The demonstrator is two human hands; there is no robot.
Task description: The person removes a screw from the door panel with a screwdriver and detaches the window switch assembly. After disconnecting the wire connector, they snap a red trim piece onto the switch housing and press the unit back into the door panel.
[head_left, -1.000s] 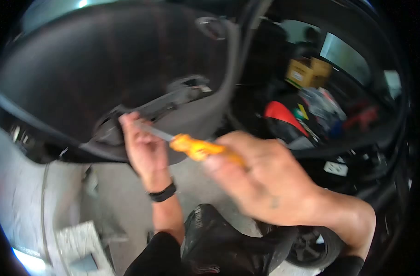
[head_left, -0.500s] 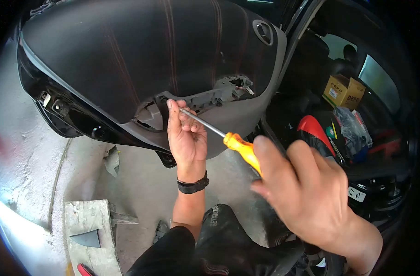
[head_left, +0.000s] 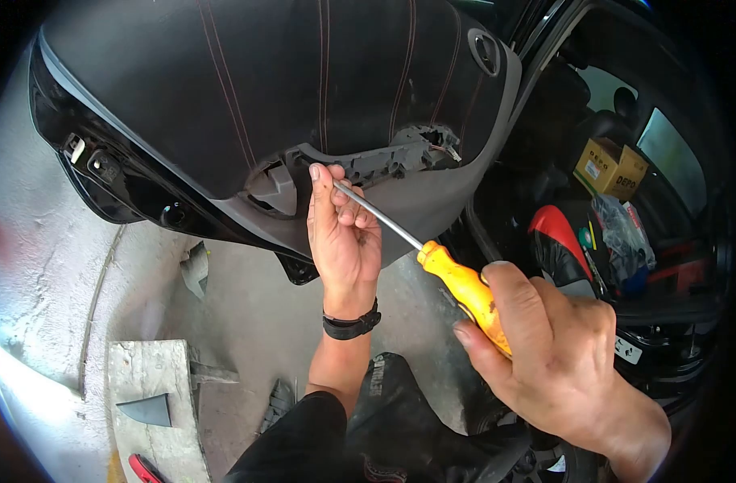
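Note:
My right hand is wrapped round the yellow handle of a screwdriver, whose metal shaft points up and left. My left hand is at the shaft's far end, its thumb and fingers closed near the tip; whether a small part is pinched there I cannot make out. Both hands are in front of a black car door panel with red stitching. Behind my left fingertips runs an exposed grey recess in the panel, with a white connector at its right end.
Below left, a worn bench bears a dark triangular trim piece and a red object. Inside the car at right are a cardboard box, a red and black item and a clear plastic bag.
The door panel and my left hand appear shifted slightly right in view. My right hand's grip on the screwdriver has changed, with more of the yellow handle showing.

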